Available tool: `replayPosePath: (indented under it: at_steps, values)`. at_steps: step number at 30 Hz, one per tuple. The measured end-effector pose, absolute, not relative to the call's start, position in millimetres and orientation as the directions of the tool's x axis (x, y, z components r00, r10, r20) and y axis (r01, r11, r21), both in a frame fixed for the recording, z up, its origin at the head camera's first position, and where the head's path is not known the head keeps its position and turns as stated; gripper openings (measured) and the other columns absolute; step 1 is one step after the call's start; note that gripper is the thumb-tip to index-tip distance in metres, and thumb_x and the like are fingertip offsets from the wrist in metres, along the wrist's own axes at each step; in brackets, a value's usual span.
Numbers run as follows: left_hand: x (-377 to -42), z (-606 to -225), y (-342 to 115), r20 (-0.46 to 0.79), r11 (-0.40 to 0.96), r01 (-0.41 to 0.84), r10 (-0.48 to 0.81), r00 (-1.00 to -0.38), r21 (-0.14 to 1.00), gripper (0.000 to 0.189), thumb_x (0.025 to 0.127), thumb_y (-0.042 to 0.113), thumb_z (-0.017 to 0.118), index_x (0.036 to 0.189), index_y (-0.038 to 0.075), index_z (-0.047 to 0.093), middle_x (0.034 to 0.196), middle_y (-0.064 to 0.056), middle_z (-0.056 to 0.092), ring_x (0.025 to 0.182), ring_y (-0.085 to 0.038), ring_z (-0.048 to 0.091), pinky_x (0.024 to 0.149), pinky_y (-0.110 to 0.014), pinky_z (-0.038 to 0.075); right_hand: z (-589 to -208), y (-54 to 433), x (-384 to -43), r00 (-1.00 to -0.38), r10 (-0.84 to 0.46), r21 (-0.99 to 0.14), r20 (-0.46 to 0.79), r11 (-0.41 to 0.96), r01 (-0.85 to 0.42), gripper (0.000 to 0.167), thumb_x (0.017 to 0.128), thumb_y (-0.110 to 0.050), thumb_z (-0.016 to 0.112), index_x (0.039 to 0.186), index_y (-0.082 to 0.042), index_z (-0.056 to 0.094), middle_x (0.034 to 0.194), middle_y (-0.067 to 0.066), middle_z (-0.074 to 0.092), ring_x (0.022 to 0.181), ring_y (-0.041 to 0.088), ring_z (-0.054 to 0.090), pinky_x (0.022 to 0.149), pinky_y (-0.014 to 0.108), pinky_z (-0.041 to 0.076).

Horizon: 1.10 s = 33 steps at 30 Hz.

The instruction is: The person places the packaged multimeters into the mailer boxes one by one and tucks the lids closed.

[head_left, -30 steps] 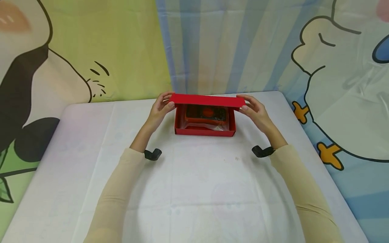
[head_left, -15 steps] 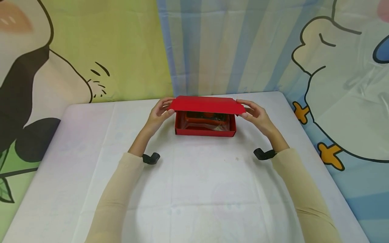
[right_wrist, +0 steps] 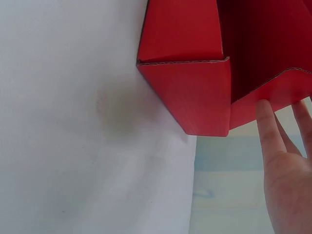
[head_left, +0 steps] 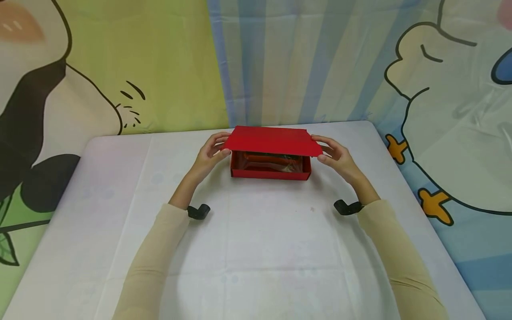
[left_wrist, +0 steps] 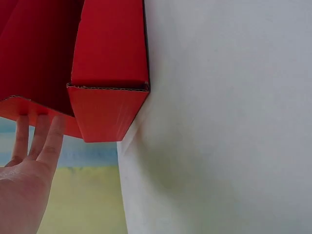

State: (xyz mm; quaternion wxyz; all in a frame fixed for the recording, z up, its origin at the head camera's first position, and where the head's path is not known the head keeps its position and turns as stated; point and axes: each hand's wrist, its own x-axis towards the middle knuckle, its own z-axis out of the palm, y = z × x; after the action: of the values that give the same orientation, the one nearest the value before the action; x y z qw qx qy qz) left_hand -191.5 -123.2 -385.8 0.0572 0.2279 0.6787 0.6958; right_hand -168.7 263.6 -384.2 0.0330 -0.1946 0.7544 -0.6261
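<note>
A red cardboard box (head_left: 270,174) stands near the far edge of the table, its hinged lid (head_left: 274,140) tilted partway down over the tray. Through the front gap shows an orange item (head_left: 264,159) in clear plastic; the lid covers most of it. At the lid's left end, my left hand (head_left: 209,156) touches the side flap (left_wrist: 36,111) with straight fingertips, as seen in the left wrist view. My right hand (head_left: 337,156) does likewise at the right end, its extended fingers against the other side flap (right_wrist: 275,92). Both thumbs are near the lid's front corners.
White cloth covers the table (head_left: 256,249). Behind it hangs a curtain (head_left: 276,62) with cartoon figures, close to the table's far edge. Black wrist mounts (head_left: 198,211) stick out inward from both wrists.
The lid has swung down toward me, hiding more of the orange item. Both hands have lowered slightly with it, staying at its two ends. The box tray has stayed in place.
</note>
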Motion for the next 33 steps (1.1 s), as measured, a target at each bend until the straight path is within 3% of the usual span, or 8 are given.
replayPosePath:
  at_steps: [6, 13, 22, 27, 33]
  values:
    - [-187, -385, -127, 0.211, -0.028, 0.219, 0.409, -0.888, 0.975, 0.055, 0.089, 0.021, 0.062, 0.135, 0.002, 0.038, 0.129, -0.014, 0.043, 0.119, -0.033, 0.042, 0.094, -0.03, 0.044, -390, 263, -168, -0.902, -0.356, -0.951, 0.246, 0.091, -0.295, 0.053, 0.087, 0.002, 0.057, 0.137, -0.001, 0.041, 0.143, 0.013, 0.035, 0.131, 0.026, 0.029, 0.103, 0.035, 0.034]
    - [-185, -392, -129, 0.221, -0.025, 0.231, 0.419, -0.881, 0.973, 0.054, 0.089, 0.01, 0.061, 0.135, -0.001, 0.037, 0.129, -0.018, 0.043, 0.118, -0.034, 0.043, 0.096, -0.028, 0.042, -396, 264, -166, -0.893, -0.384, -0.958, 0.235, 0.066, -0.28, 0.056, 0.086, 0.002, 0.059, 0.138, -0.002, 0.04, 0.146, 0.013, 0.031, 0.128, 0.03, 0.033, 0.093, 0.025, 0.044]
    - [-183, -396, -132, 0.193, -0.043, 0.195, 0.451, -0.872, 0.98, 0.057, 0.085, 0.001, 0.063, 0.136, 0.0, 0.036, 0.129, -0.018, 0.043, 0.111, -0.026, 0.05, 0.093, -0.028, 0.045, -404, 269, -164, -0.886, -0.412, -0.963, 0.216, 0.061, -0.263, 0.065, 0.08, 0.007, 0.064, 0.139, -0.004, 0.038, 0.147, 0.01, 0.029, 0.128, 0.035, 0.03, 0.091, 0.025, 0.045]
    - [-178, -399, -132, 0.186, -0.007, 0.204, 0.448, -0.875, 0.979, 0.059, 0.084, 0.003, 0.065, 0.136, 0.001, 0.037, 0.129, -0.013, 0.044, 0.112, -0.029, 0.049, 0.097, -0.037, 0.041, -410, 270, -163, -0.883, -0.422, -0.967, 0.204, 0.053, -0.249, 0.067, 0.079, 0.011, 0.063, 0.139, -0.004, 0.038, 0.148, 0.01, 0.027, 0.13, 0.037, 0.027, 0.093, 0.027, 0.044]
    - [-174, -403, -132, 0.235, 0.035, 0.279, 0.445, -0.864, 0.96, 0.063, 0.081, 0.003, 0.069, 0.135, -0.001, 0.038, 0.13, -0.014, 0.043, 0.117, -0.038, 0.042, 0.098, -0.048, 0.038, -413, 271, -161, -0.885, -0.43, -0.961, 0.18, 0.113, -0.251, 0.073, 0.076, 0.014, 0.065, 0.14, 0.0, 0.034, 0.148, 0.012, 0.025, 0.133, 0.031, 0.027, 0.097, 0.026, 0.041]
